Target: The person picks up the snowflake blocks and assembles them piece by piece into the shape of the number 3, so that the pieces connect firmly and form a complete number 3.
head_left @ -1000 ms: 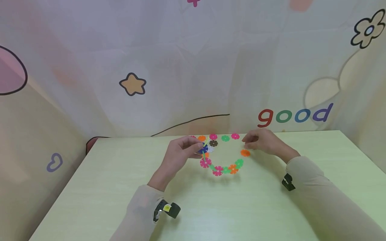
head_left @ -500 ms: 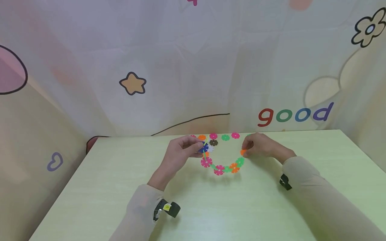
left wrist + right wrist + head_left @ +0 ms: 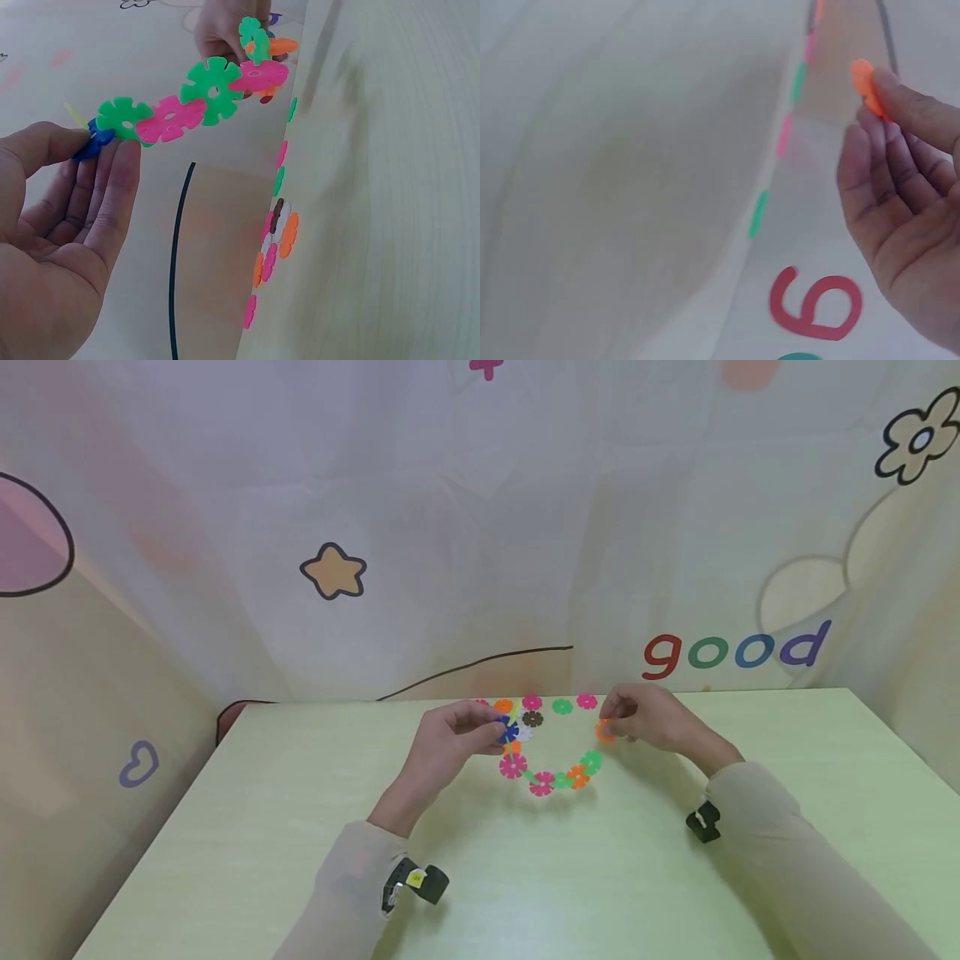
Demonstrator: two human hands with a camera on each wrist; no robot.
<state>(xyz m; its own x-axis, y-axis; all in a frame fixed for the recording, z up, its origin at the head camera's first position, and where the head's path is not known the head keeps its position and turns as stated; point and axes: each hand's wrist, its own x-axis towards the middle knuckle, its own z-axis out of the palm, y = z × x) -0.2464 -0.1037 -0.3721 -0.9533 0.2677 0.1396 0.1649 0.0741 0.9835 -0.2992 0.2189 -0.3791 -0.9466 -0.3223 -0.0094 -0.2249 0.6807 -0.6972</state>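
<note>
Flower-shaped plastic snowflake discs are joined into a curved chain (image 3: 542,785) of pink, green and orange pieces. At its left end my left hand (image 3: 442,747) pinches a blue disc (image 3: 93,141) between thumb and fingers. A thin yellow piece (image 3: 76,115) sticks out beside the blue disc, mostly hidden. My right hand (image 3: 652,718) pinches an orange disc (image 3: 870,88) between thumb and fingers, near the green disc (image 3: 592,762) on the chain's right side. Whether that orange disc is joined to the chain I cannot tell.
Loose discs lie along the table's back edge, among them a brown disc (image 3: 532,718), a green disc (image 3: 562,707) and a pink disc (image 3: 587,702). Behind the pale table (image 3: 570,877) hangs a printed cloth backdrop (image 3: 480,568). Each wrist wears a black camera strap.
My right hand came down to the orange disc, took it between thumb and fingers, then rose slightly with it. The chain's right side shifted a little left. My left hand barely moved.
</note>
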